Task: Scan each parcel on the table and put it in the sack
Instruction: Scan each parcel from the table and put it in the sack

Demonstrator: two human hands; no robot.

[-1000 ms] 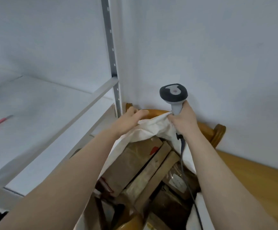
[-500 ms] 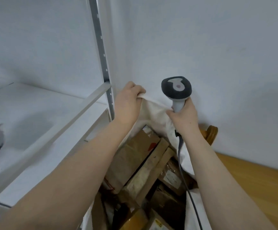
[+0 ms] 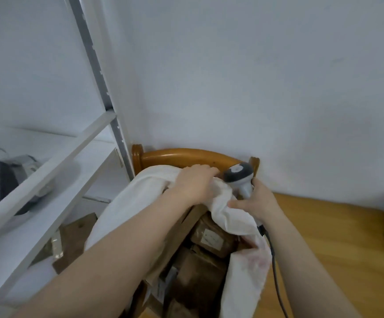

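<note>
A white cloth sack hangs open in front of a wooden chair back, with several brown parcels packed inside. My left hand grips the sack's far rim, bunching the cloth near the chair back. My right hand holds a grey handheld scanner by its handle, and its fingers also pinch the sack's cloth. The scanner's black cable trails down along my right forearm.
A white metal shelf rack stands at the left with a grey object on its shelf. Cardboard pieces lie on the floor below it. A wooden table top lies to the right, against the white wall.
Both hands have come down from their raised position with the sack rim, now low by the chair back. My left hand has shifted right, closer to the scanner. The view has swung left.
</note>
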